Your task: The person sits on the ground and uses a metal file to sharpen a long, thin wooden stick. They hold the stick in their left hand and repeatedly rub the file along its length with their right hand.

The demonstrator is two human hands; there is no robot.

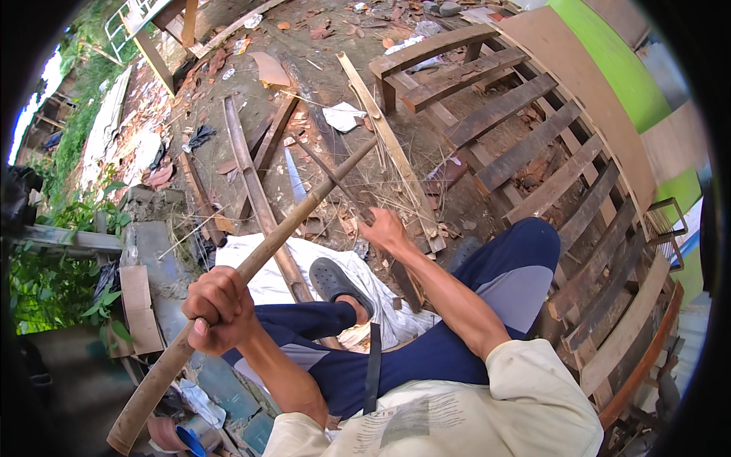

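Looking down at a bamboo pole [251, 263], long and round, tan-brown with a weathered, scuffed skin and a few darker patches. Runs on a slant from bottom left, near the lower edge, up to the middle of the frame, far tip ending over the littered dirt. Thicker and dirtier at the near end, slimmer and paler toward the tip.

Left hand [219, 308] wrapped tight around the lower part of it, fingers fully curled over the shaft, thumb side up, solid fist grip. Right hand [384, 230] stretched out ahead, down by the ground next to a split bamboo strip [392, 148], fingers bent, resting on or just over the scraps there. Can't tell if it's actually pinching anything, too cluttered around the fingertips.

Seated, legs in dark blue trousers with grey panels, one foot in a dark grey clog [335, 280] resting on a white sheet [304, 266] spread on the ground. Pole crosses above that sheet and the foot.

Around: weathered wooden pallet [548, 183] off to the right, a green panel [617, 68] past it, more bamboo lengths and planks lying on the dirt, leafy green plants on the left.
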